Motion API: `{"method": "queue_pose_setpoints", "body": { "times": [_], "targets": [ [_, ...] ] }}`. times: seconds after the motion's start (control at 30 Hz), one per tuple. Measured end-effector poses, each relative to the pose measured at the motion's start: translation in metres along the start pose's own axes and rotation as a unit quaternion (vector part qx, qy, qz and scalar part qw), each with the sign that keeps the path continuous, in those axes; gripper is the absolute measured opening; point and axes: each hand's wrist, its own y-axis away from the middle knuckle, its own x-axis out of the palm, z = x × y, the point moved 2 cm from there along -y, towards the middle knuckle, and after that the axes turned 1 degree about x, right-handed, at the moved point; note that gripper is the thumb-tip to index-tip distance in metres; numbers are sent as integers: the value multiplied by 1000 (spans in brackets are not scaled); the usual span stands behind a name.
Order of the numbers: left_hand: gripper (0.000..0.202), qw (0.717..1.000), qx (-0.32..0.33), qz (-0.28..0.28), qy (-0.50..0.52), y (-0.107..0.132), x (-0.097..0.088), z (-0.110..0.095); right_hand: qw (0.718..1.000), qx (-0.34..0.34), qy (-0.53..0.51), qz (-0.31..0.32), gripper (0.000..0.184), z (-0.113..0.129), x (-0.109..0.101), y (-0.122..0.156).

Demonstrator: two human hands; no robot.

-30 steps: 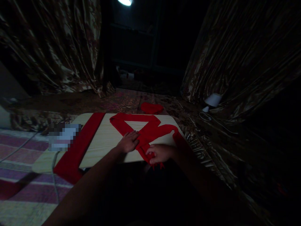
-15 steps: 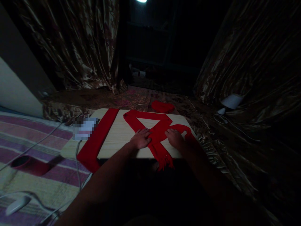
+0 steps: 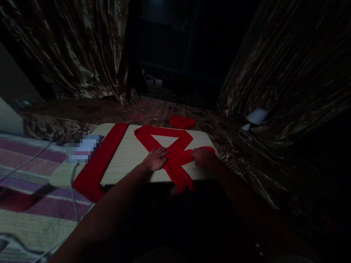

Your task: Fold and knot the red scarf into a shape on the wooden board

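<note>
A red fringed scarf (image 3: 178,157) lies on a light wooden tabletop (image 3: 123,162), laid in a crossed loop. Its fringe (image 3: 184,183) hangs over the near edge. My left hand (image 3: 155,158) rests flat with fingers stretched out, the fingertips on the left side of the crossing. My right hand (image 3: 202,157) is closed on the strip that runs right from the crossing. Part of that strip is hidden behind the hand and forearm. Left of my left hand, a wide red cloth band (image 3: 102,157) runs across the board and over its near edge.
A bunched red cloth (image 3: 181,121) lies beyond the far edge. At the left are a blurred-out pale item (image 3: 83,149), a cable (image 3: 73,190) and a striped bedcover (image 3: 35,219). A small white lamp (image 3: 256,116) stands at the right, near patterned curtains (image 3: 93,47).
The view has swung slightly right. The scarf's right-hand strip, curved in a loop before, now lies straighter between the crossing and my right hand. My left hand stays flat by the crossing.
</note>
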Motion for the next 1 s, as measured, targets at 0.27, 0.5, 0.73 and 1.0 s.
{"method": "queue_pose_setpoints", "body": {
  "times": [0.27, 0.5, 0.73, 1.0],
  "targets": [
    [61, 999, 2, 13, -37, 3, -4, -5, 972, -34, -161, -167, 49, 63, 16, -14],
    [63, 998, -15, 39, -37, 3, -7, -8, 979, 92, -149, -109, 63, 25, 67, -12],
    [64, 999, -10, 29, -38, 2, -5, -6, 957, 174, -131, -189, 51, -63, 87, 13],
    [64, 998, -8, 31, -49, 0, -3, -4, 939, 316, -62, -123, 39, -126, 85, 61]
  ]
}}
